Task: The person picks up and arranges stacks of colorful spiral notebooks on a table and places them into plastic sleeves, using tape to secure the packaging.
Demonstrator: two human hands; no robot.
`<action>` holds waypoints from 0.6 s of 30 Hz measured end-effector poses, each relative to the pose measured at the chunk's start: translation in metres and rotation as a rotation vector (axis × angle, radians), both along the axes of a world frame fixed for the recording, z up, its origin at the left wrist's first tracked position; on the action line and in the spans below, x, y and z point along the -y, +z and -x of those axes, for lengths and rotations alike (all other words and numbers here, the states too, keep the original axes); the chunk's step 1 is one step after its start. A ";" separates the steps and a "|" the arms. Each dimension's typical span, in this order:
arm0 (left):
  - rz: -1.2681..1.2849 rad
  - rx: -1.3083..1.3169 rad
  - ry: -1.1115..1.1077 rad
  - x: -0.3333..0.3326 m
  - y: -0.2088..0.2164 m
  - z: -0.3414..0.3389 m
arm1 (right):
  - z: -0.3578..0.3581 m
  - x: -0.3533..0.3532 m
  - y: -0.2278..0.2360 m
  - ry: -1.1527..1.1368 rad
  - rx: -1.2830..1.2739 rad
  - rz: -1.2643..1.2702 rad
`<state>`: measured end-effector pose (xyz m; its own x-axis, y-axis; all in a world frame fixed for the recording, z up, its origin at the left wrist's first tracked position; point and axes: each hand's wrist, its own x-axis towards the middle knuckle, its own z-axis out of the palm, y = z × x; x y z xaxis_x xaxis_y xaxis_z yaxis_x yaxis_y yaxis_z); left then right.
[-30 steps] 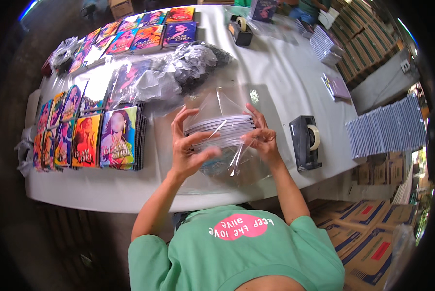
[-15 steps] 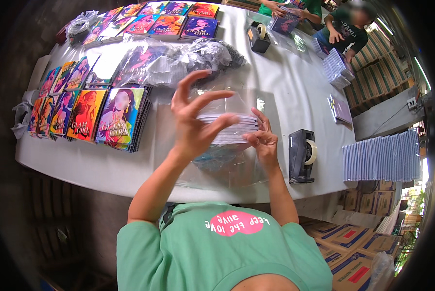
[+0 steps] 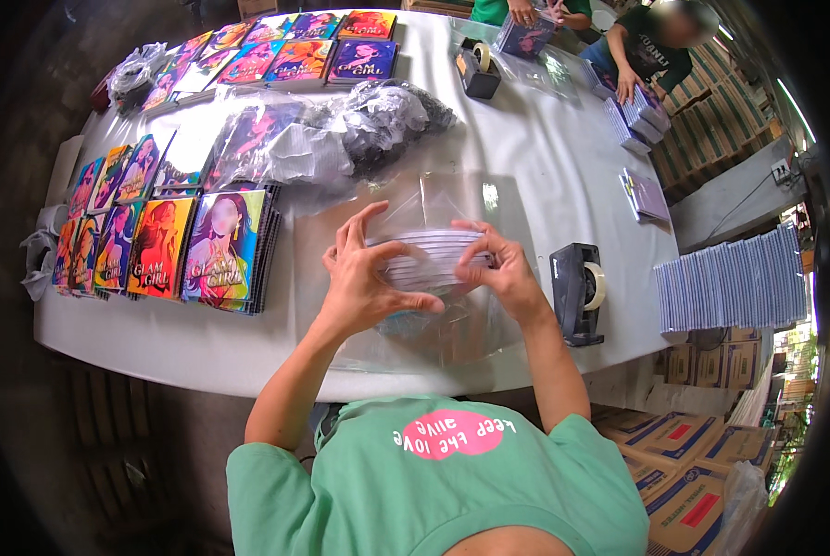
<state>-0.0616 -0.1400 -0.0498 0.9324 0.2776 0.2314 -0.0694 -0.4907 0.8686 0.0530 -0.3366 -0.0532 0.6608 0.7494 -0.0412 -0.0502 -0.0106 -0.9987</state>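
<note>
Between my hands is a stack of notebooks (image 3: 422, 269), its pale page edges turned up toward me, wrapped in clear plastic. My left hand (image 3: 355, 283) is curved round the left end of the stack, with the index finger and thumb against its side. At the other end, my right hand (image 3: 500, 271) pinches the stack between thumb and fingers. Underneath, a large clear plastic sheet or bag (image 3: 480, 338) lies on the white table (image 3: 276, 347). The lower part of the stack is hidden by plastic and hands.
A black tape dispenser (image 3: 577, 295) stands right of my hands, another (image 3: 477, 72) farther back. Colourful notebooks (image 3: 220, 246) are piled at left, with crumpled plastic (image 3: 341, 134) behind. Wrapped stacks (image 3: 732, 278) line the right edge. Two co-workers handle packs at the far right.
My left hand has come down from a raised, spread pose to the stack's left end. My right hand has shifted its hold on the right end. A co-worker's hand now rests on a pack.
</note>
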 end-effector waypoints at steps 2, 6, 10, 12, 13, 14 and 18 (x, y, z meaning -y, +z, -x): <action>-0.023 0.043 -0.017 -0.004 -0.001 -0.007 | -0.002 -0.011 0.003 -0.106 -0.137 -0.026; 0.241 -0.137 0.031 -0.018 0.000 -0.026 | -0.009 -0.019 0.001 -0.151 -0.111 0.044; 0.316 -0.253 0.037 -0.018 0.021 -0.032 | -0.021 -0.019 0.008 -0.010 -0.159 0.139; 0.406 -0.208 -0.029 -0.021 0.016 -0.034 | -0.030 -0.024 0.016 0.098 -0.034 0.340; 0.497 -0.165 -0.100 -0.028 -0.001 -0.034 | -0.027 -0.028 0.021 0.035 -0.058 0.294; 0.589 -0.123 -0.172 -0.035 -0.013 -0.034 | -0.030 -0.032 0.022 0.028 -0.026 0.314; 0.279 -0.527 -0.148 -0.034 0.017 -0.037 | -0.028 -0.033 0.019 -0.078 0.311 0.337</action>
<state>-0.0241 -0.1057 -0.0332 0.9348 0.1202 -0.3343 0.3546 -0.2579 0.8987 0.0806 -0.3033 -0.0344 0.7342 0.6758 -0.0651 0.2376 -0.3456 -0.9078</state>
